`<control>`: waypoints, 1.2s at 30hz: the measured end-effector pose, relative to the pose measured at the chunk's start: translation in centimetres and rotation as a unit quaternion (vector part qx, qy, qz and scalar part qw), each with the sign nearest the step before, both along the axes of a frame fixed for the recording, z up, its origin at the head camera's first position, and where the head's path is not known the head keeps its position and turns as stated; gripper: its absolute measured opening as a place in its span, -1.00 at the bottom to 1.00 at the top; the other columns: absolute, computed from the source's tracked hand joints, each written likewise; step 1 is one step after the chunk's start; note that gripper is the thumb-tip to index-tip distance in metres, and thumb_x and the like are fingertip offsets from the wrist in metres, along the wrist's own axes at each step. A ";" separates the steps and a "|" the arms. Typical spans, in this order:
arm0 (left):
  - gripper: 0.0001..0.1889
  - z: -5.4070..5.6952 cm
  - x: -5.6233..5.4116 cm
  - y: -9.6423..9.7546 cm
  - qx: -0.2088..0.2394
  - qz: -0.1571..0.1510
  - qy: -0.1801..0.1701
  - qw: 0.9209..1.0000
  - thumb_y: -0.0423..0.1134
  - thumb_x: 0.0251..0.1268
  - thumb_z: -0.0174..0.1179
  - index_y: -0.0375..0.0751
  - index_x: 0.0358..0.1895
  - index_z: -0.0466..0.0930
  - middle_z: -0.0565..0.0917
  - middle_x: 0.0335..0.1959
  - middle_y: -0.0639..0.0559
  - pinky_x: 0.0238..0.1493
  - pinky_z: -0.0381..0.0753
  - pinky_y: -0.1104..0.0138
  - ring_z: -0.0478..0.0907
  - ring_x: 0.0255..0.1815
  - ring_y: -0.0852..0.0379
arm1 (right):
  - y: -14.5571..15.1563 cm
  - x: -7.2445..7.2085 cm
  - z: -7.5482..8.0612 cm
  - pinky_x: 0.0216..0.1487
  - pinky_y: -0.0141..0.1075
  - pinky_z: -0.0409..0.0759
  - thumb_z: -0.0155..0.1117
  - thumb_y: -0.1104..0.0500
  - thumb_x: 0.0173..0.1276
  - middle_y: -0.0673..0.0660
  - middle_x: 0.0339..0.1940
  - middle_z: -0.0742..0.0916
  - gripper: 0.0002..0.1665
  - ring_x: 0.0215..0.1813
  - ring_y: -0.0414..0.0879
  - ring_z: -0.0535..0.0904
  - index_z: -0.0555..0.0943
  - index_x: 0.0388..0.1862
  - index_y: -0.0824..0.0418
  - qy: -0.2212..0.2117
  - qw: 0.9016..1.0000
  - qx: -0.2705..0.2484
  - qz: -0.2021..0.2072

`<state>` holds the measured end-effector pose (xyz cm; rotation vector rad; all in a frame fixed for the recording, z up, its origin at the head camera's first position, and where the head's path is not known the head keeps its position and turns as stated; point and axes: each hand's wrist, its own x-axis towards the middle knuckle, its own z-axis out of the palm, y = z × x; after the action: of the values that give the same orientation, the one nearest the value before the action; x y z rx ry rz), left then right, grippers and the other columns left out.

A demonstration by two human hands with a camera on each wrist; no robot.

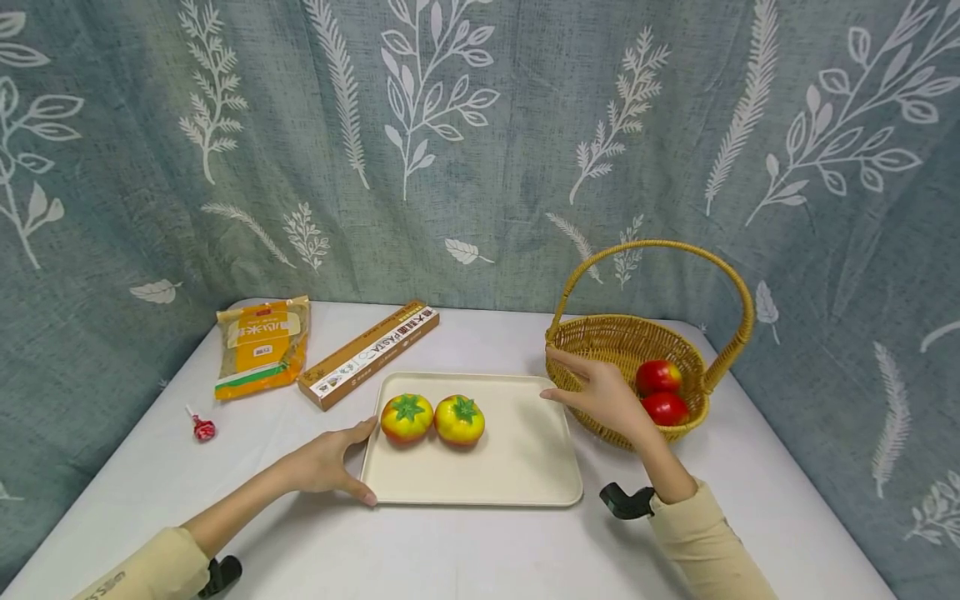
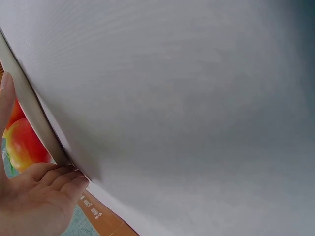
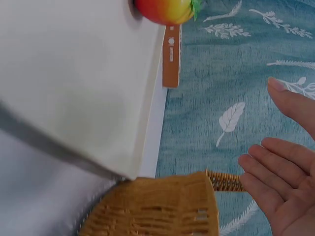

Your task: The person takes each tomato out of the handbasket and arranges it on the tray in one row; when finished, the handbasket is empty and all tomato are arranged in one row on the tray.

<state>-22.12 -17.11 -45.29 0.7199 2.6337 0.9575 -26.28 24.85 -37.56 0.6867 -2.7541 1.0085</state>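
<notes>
A cream rectangular tray [image 1: 517, 467] lies on the table, holding two yellow-and-red persimmon-like fruits [image 1: 460, 419] with green leafy caps near its left end. My left hand [image 1: 330, 461] rests at the tray's left side, thumb by the front-left corner and fingertips along the left edge. In the left wrist view its fingers [image 2: 61, 182] touch the tray's outer wall. Above the tray's right end is my right hand [image 1: 603, 396], thumb and fingers spread, holding nothing. It overlaps the wicker basket [image 1: 600, 333] in the head view. Two red fruits [image 1: 658, 377] lie inside that basket.
The basket's tall hoop handle [image 1: 652, 244] rises at the back right. Behind the tray lies a long pasta box [image 1: 371, 354]. An orange-and-yellow grain bag [image 1: 262, 346] sits at the back left, with a red-wrapped lollipop [image 1: 203, 428] in front. A patterned curtain [image 1: 480, 208] hangs behind.
</notes>
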 end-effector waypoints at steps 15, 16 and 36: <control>0.26 0.1 0.0 0.1 -0.001 0.003 -0.002 1.000 0.10 -0.32 0.58 -0.53 0.43 0.06 0.19 0.41 -0.40 0.39 0.16 -0.09 0.14 0.42 -0.31 | 5.6 0.5 1.4 0.22 0.11 0.46 0.41 -0.12 0.20 0.23 0.35 0.50 -0.13 0.31 0.25 0.41 0.37 0.41 0.19 -0.004 0.999 0.016 -0.051; 0.26 0.1 0.0 0.1 -0.001 0.003 -0.002 1.000 0.11 -0.32 0.58 -0.53 0.43 0.07 0.19 0.41 -0.40 0.39 0.16 -0.09 0.14 0.42 -0.31 | 6.0 0.5 1.5 0.21 0.11 0.47 0.40 -0.13 0.21 0.23 0.35 0.49 -0.13 0.30 0.26 0.42 0.37 0.42 0.20 -0.006 0.998 0.019 -0.055; 0.25 0.0 0.1 0.0 -0.004 -0.006 0.007 1.000 0.12 -0.31 0.56 -0.56 0.41 0.08 0.17 0.42 -0.41 0.38 0.17 -0.09 0.14 0.42 -0.31 | 12.5 -1.8 1.3 0.17 0.25 0.42 0.35 -0.13 0.27 0.42 0.32 0.46 -0.13 0.26 0.40 0.38 0.35 0.39 0.35 -0.030 0.990 0.084 -0.106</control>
<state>-22.06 -17.10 -45.25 0.7413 2.6415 0.9418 -28.10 37.37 -36.25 0.3775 -2.9111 0.7715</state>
